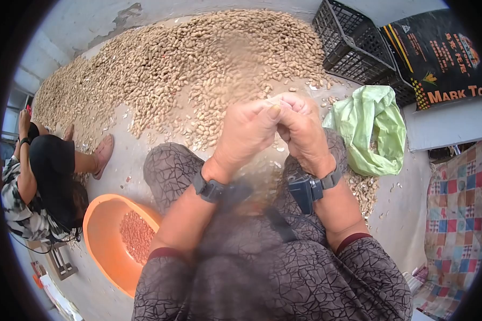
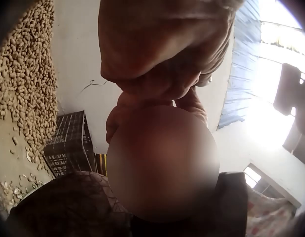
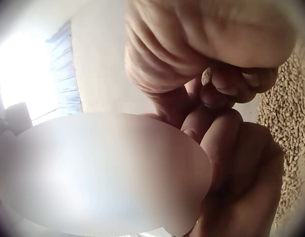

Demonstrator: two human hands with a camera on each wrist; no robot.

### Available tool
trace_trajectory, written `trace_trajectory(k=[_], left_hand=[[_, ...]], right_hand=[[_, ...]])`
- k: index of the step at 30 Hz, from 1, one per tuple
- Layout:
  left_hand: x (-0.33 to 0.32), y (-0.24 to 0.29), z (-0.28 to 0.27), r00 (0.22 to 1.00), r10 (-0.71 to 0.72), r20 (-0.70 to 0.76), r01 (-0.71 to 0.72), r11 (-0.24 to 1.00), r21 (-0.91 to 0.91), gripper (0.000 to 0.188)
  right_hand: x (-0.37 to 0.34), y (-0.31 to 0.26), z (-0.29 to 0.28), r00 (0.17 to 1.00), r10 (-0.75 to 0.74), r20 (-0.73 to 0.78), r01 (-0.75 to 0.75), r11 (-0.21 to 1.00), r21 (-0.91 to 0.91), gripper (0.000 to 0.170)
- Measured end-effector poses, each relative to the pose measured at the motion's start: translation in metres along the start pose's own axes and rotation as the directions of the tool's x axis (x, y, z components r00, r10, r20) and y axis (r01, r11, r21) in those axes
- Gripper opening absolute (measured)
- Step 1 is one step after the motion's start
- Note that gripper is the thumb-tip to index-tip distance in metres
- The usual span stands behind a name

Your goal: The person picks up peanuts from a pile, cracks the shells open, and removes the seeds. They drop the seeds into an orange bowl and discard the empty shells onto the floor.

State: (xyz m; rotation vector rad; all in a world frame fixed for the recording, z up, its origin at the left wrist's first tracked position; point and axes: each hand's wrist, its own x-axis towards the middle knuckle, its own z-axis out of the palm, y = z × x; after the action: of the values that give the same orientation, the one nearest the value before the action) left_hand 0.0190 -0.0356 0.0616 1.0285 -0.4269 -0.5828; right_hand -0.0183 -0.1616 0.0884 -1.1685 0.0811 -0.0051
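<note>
In the head view, the left hand [image 1: 245, 128] and the right hand [image 1: 304, 128] meet above the lap, thumbs close together and fingers curled. A small pale peanut [image 3: 206, 76] shows in the right wrist view, held by the curled fingers of the right hand [image 3: 206, 44]. The left hand [image 3: 241, 158] touches it from below there, and whatever lies between its fingertips is hidden. From the left wrist, the left hand [image 2: 164, 44] fills the top, with part of the right hand [image 2: 137, 111] under it.
Unshelled peanuts [image 1: 160, 69] are heaped across the floor ahead. An orange basin [image 1: 99, 235] with reddish kernels [image 1: 136, 235] stands at left, near a seated person [image 1: 51, 166]. At right are a green sack [image 1: 359, 117], shells [image 1: 363, 192] and black crates [image 1: 353, 48].
</note>
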Motion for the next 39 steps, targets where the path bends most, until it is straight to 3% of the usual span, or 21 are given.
trace_trajectory(k=[5,13,15,17,18,20,21,23,25,27,29,32,35,37,39], left_hand=[[0.001,0.005,0.010,0.996,0.080,-0.038,-0.079,0.997,0.023,0.037],[0.006,0.010,0.016,0.994,0.071,-0.088,-0.065,0.996,0.068,0.036],[0.008,0.010,0.016,0.995,0.083,-0.055,-0.079,0.994,0.074,0.037],[0.012,0.002,0.012,0.986,-0.001,-0.165,-0.020,0.992,-0.128,0.035],[0.015,0.004,0.009,0.985,-0.009,-0.170,-0.014,0.991,-0.134,0.035],[0.019,0.010,0.001,0.999,0.024,-0.039,-0.029,0.992,-0.126,0.031],[0.019,0.006,-0.002,0.999,0.012,-0.045,-0.018,0.991,-0.132,0.031],[0.023,0.001,-0.009,0.997,-0.047,-0.062,0.018,0.916,-0.401,0.029],[0.024,0.004,-0.012,0.999,-0.034,-0.003,0.029,0.890,-0.456,0.027],[0.023,0.001,-0.010,0.997,0.031,-0.067,-0.053,0.929,-0.367,0.027],[0.022,-0.002,-0.007,0.997,0.035,-0.074,-0.059,0.932,-0.358,0.027],[0.022,-0.004,0.001,0.992,0.073,-0.106,-0.095,0.970,-0.224,0.029],[0.018,-0.002,0.006,0.996,0.026,-0.088,-0.046,0.969,-0.243,0.030],[0.019,-0.003,0.004,0.997,0.023,-0.067,-0.034,0.985,-0.168,0.037],[0.020,-0.004,-0.004,0.990,0.017,-0.143,-0.039,0.987,-0.156,0.038]], right_hand=[[-0.001,0.000,0.006,0.998,-0.040,-0.051,0.040,0.999,-0.013,0.016],[0.009,0.001,0.002,0.995,-0.040,-0.093,0.042,0.999,0.016,0.015],[0.015,-0.001,-0.007,0.994,-0.026,0.104,0.006,0.981,0.194,0.017],[0.021,-0.001,-0.012,0.989,0.009,0.146,-0.036,0.982,0.186,0.019],[0.023,0.000,-0.013,0.981,0.040,0.190,-0.076,0.981,0.181,0.020],[0.028,0.006,-0.013,0.978,0.007,0.209,-0.048,0.980,0.193,0.021],[0.029,0.010,-0.013,0.972,-0.038,0.230,-0.010,0.979,0.203,0.023],[0.032,0.013,-0.018,0.983,-0.025,0.180,-0.006,0.985,0.170,0.021],[0.030,0.013,-0.021,0.988,-0.004,0.153,-0.034,0.969,0.246,0.018],[0.026,0.013,-0.018,0.989,-0.012,0.144,-0.019,0.978,0.208,0.018],[0.025,0.013,-0.019,0.994,0.047,0.099,-0.062,0.986,0.155,0.018],[0.020,0.011,-0.022,0.999,0.004,0.033,-0.008,0.992,0.125,0.014],[0.013,0.001,-0.023,0.996,-0.036,-0.080,0.046,0.992,0.117,0.012],[0.009,-0.011,-0.035,0.990,-0.008,-0.138,0.008,1.000,0.001,0.012],[0.003,-0.026,-0.060,0.994,-0.039,-0.099,0.042,0.999,0.034,0.011]])
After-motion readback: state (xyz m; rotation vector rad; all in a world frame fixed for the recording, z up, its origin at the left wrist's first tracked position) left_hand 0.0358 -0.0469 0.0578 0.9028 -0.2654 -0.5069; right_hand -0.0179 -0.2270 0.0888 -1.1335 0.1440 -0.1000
